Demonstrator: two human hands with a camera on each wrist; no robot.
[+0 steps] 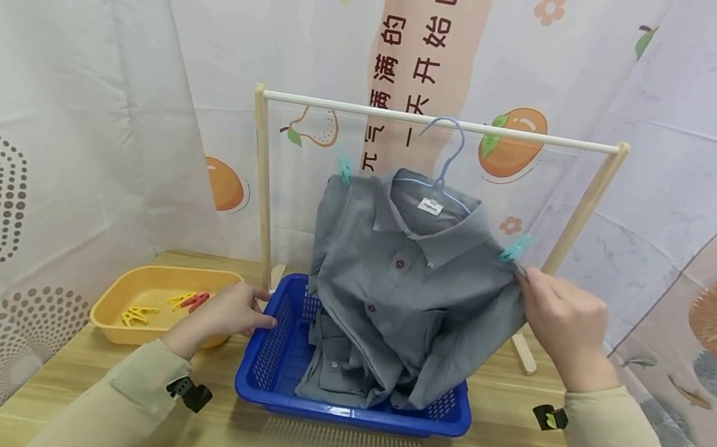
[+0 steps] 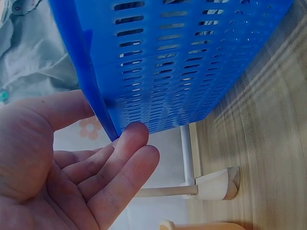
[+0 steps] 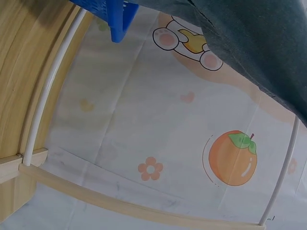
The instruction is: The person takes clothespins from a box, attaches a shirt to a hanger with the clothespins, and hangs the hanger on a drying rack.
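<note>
I'm watching through the head camera, and the grey shirt [image 1: 418, 282] is filling the middle of the frame, its collar spreading around the light blue hanger [image 1: 440, 183] and its lower part bunching inside the blue basket [image 1: 337, 412]. The right hand [image 1: 564, 313], right of centre, is pinching the fabric just beside the shoulder. The left hand [image 1: 232, 310], left of centre, is gripping the basket's rim, thumb inside and fingers outside.

I'm judging the work to be partway along. The hanger is already sitting within the collar, and a teal clip [image 1: 345, 170] is pinning one shoulder while a second teal clip [image 1: 517, 247] is pinning the other, so the clipping is looking done. The hook is reaching the height of the white rail [image 1: 358, 109] in the upper centre, but I'm not managing to tell whether it's resting over it or standing in front. What's remaining, I'm guessing, is the shirt hanging free of the basket. More grey cloth is lying there; I cannot tell whether it's a separate piece. In the yellow tray [image 1: 133, 336] at lower left, yellow clips [image 1: 138, 314] and a red clip [image 1: 195, 301] are lying unused.
</note>
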